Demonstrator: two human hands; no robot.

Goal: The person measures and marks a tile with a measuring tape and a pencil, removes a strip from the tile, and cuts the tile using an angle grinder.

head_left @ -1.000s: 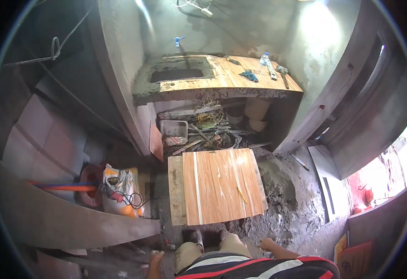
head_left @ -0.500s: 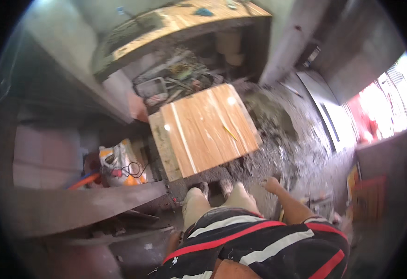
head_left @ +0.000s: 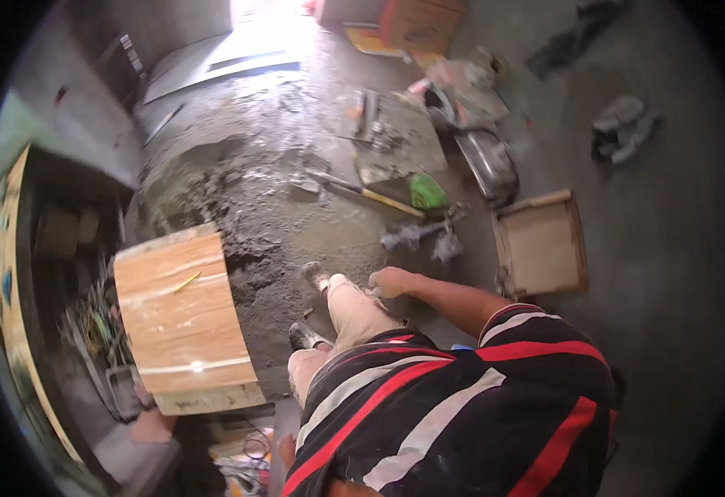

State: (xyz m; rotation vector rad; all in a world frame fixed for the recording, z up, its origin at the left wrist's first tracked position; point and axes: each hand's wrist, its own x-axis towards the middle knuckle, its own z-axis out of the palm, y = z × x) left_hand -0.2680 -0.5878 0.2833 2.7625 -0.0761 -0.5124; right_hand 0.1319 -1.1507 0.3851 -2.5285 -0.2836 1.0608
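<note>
My right hand (head_left: 387, 282) hangs beside my right leg (head_left: 347, 305), its fingers curled; what, if anything, is in them is too small to make out. My left hand (head_left: 286, 450) barely shows past my striped shirt at the lower edge, its fingers unclear. To the left of my legs lies a wood-grain panel (head_left: 172, 315) on a paler board, with a thin yellow stick (head_left: 187, 282) on top. Wet grey mortar (head_left: 230, 199) covers the floor around my shoes. A long yellow-handled tool (head_left: 387, 201) lies on the floor near a green object (head_left: 428, 191).
At far left stands a counter (head_left: 13, 240) with clutter beneath. Cardboard box (head_left: 536, 248), metal basin (head_left: 485, 170), orange box (head_left: 420, 25), dark crumpled items (head_left: 623, 132) and long flat panels (head_left: 213, 70) lie around the floor. A bright opening (head_left: 267, 16) is at the top.
My view has turned sharply to the right: the counter and panel now sit at the left, and more floor with tools and boxes has come into view. My right hand remains beside my leg.
</note>
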